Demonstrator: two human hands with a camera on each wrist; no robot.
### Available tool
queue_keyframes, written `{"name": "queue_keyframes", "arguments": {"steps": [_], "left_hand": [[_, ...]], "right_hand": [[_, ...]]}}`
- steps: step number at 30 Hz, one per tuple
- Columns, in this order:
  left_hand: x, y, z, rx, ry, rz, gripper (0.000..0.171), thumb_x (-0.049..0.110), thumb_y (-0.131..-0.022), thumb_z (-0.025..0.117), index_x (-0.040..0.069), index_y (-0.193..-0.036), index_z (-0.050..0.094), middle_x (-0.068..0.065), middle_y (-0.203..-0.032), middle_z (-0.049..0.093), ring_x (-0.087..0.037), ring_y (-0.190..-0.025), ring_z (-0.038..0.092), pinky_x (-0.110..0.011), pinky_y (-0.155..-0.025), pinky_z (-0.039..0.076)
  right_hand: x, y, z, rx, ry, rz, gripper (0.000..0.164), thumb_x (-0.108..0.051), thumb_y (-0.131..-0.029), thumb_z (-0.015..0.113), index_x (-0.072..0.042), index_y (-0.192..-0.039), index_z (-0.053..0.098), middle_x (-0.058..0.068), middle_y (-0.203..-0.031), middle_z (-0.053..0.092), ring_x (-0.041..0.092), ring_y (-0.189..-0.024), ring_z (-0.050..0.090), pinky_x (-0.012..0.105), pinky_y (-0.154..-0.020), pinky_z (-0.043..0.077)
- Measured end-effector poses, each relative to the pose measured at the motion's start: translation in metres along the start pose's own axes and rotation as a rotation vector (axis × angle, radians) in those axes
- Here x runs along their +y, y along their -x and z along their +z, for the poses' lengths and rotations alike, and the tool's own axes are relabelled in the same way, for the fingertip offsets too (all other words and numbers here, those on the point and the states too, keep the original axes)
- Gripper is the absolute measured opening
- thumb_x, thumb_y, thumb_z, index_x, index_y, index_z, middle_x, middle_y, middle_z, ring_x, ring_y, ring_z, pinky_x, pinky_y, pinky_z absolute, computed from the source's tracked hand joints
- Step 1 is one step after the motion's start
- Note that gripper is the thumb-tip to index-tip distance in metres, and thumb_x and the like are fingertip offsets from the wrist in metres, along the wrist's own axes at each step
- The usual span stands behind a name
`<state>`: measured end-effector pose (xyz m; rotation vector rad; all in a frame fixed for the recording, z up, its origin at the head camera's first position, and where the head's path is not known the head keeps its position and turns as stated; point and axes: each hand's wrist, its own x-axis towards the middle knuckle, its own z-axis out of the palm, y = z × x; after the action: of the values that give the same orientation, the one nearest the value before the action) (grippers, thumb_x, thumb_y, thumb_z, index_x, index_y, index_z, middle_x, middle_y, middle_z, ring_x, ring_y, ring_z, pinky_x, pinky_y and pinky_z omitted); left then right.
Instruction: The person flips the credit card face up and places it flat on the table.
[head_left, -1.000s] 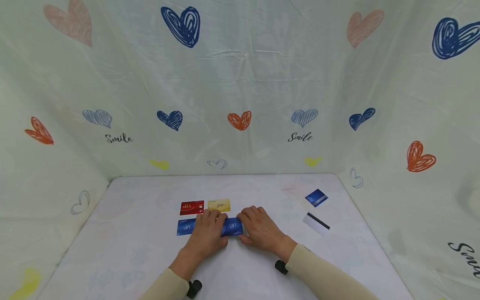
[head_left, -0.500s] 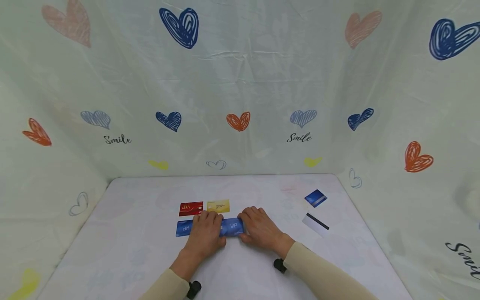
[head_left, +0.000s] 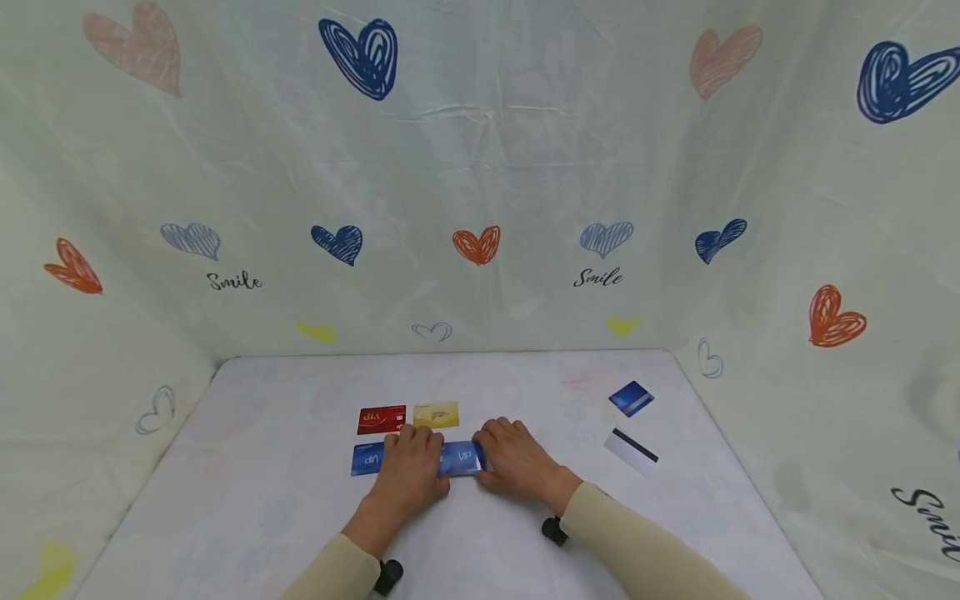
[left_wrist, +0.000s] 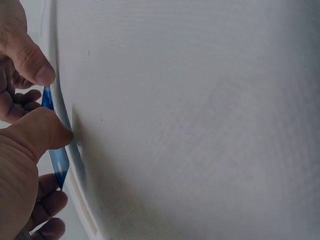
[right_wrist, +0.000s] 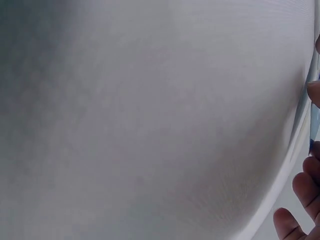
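The left hand (head_left: 412, 463) and right hand (head_left: 519, 460) are gripping opposite ends of the held blue card (head_left: 461, 457), thumbs and curled fingers clamping it. This card is lying mid-table, beside the second blue card (head_left: 367, 459); the left hand is hiding the joint. The red card (head_left: 382, 420) and yellow card (head_left: 437, 414) are forming a row nearer the far edge of the table (head_left: 225, 483). The step in hand is apparently aligning the held card. The next move is probably calling for release, then reaching toward the striped blue card (head_left: 632, 399) or white card (head_left: 632, 450), both lying nearer the right edge.
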<state>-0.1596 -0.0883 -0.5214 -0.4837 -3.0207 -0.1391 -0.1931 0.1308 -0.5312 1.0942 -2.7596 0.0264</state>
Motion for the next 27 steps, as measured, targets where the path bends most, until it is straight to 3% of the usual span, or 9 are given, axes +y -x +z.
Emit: {"name": "queue_keyframes", "arguments": {"steps": [11,15,21,27], "left_hand": [[0.001,0.000,0.004,-0.029,0.038,-0.022,0.071,0.042,-0.082,0.088,0.005,-0.138,0.065,-0.014,-0.132,0.065,-0.035,-0.124,0.052,-0.059,-0.104,0.046],[0.006,0.005,0.005,-0.048,0.045,0.010,0.063,0.038,-0.087,0.085,0.005,-0.136,0.066,-0.013,-0.134,0.066,-0.036,-0.128,0.055,-0.061,-0.108,0.047],[0.016,0.017,0.002,-0.144,0.038,0.094,0.058,0.039,-0.094,0.077,0.005,-0.140,0.065,-0.011,-0.143,0.064,-0.032,-0.138,0.056,-0.054,-0.115,0.047],[0.019,0.025,0.000,-0.248,0.070,0.100,0.070,0.049,-0.098,0.071,0.005,-0.151,0.056,-0.012,-0.159,0.054,-0.032,-0.150,0.048,-0.055,-0.122,0.038]], "right_hand": [[-0.002,-0.002,0.004,-0.053,-0.013,0.034,0.054,-0.049,-0.096,0.075,-0.011,-0.133,0.065,0.001,-0.123,0.065,0.017,-0.108,0.058,0.032,-0.087,0.049],[-0.004,0.002,0.002,-0.079,-0.022,0.059,0.052,-0.045,-0.098,0.073,-0.011,-0.136,0.065,0.003,-0.128,0.066,0.019,-0.111,0.060,0.035,-0.091,0.052],[-0.010,0.014,-0.003,-0.116,0.009,0.030,0.048,-0.040,-0.102,0.069,-0.011,-0.140,0.065,0.002,-0.139,0.066,0.020,-0.124,0.061,0.038,-0.100,0.053],[-0.018,0.022,-0.009,-0.169,0.033,-0.033,0.051,-0.042,-0.104,0.065,-0.012,-0.146,0.062,0.001,-0.148,0.063,0.019,-0.138,0.057,0.044,-0.110,0.050]]}}
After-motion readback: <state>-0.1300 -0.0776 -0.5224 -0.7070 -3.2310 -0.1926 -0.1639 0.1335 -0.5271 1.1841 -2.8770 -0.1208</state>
